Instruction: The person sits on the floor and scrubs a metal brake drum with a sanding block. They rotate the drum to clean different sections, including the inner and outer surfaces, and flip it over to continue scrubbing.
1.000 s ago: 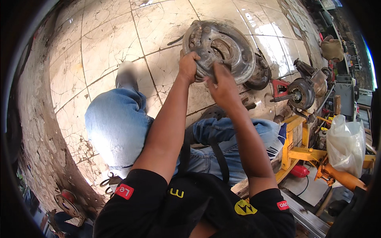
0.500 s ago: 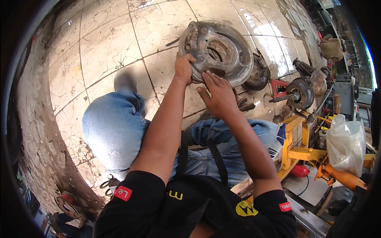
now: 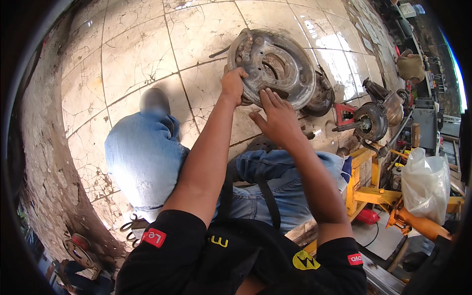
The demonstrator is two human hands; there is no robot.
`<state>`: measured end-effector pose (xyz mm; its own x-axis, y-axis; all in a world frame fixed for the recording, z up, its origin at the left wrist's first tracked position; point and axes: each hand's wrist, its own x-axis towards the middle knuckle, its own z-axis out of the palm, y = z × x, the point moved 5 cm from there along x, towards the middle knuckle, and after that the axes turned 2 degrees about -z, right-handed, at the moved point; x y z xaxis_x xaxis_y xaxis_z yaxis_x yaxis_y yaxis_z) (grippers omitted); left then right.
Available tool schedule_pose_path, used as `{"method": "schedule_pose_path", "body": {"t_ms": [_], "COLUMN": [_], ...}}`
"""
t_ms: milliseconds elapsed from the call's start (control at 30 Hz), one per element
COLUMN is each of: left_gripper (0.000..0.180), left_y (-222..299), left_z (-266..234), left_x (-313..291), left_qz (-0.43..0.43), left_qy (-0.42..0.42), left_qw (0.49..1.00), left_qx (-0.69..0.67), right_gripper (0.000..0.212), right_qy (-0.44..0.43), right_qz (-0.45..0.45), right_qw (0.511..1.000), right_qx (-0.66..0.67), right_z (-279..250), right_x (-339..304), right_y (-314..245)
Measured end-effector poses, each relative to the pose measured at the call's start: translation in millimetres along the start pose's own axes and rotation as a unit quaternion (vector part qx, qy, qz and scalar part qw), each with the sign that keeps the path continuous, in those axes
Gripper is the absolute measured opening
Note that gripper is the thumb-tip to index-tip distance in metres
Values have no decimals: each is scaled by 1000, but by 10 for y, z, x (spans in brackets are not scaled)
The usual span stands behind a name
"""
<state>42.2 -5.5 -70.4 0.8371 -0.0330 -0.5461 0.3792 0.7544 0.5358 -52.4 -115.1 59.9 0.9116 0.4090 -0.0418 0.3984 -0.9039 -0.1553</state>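
One round metal plate (image 3: 273,69) stands tilted on the tiled floor (image 3: 132,54) at upper centre, a second disc (image 3: 322,96) behind it. Two hands: left hand (image 3: 233,83) curled around its left rim, right hand (image 3: 278,115) spread flat against its lower edge. Work looks underway, unfinished.

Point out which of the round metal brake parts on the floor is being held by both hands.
The large rusty round backing plate, gripped by the left hand and right hand; the darker drum assembly sits untouched to the right.
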Motion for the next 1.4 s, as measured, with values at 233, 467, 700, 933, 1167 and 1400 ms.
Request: {"method": "schedule_pose_path", "body": {"t_ms": [233,467,700,933,1167,1400], "left_gripper": [36,21,14,14,15,12], "left_y": [21,-74,9,87,-37,20], "left_z": [-136,-68,-36,6,49,70], "left_x": [46,98,-35,-181,24,-78], "left_qz": [-33,55,-30,-14,36,10], "left_qy": [-3,15,-14,8,10,15], "left_qw": [999,998,999,1000,998,1000], "left_qx": [-24,34,-34,4,60,-5], "right_gripper": [63,62,64,63,61,62], "right_qy": [-77,75,-59,-61,22,-34], "right_qz": [15,-16,0,-4,-16,-27], "right_qw": [989,997,996,990,998,996], "right_qx": [122,-26,74,125,58,74], "right_z": [-28,114,-59,-83,57,-25], "right_x": [66,104,82,107,167,151], "right_y": [-85,-90,-144,-159,1,-13]}}
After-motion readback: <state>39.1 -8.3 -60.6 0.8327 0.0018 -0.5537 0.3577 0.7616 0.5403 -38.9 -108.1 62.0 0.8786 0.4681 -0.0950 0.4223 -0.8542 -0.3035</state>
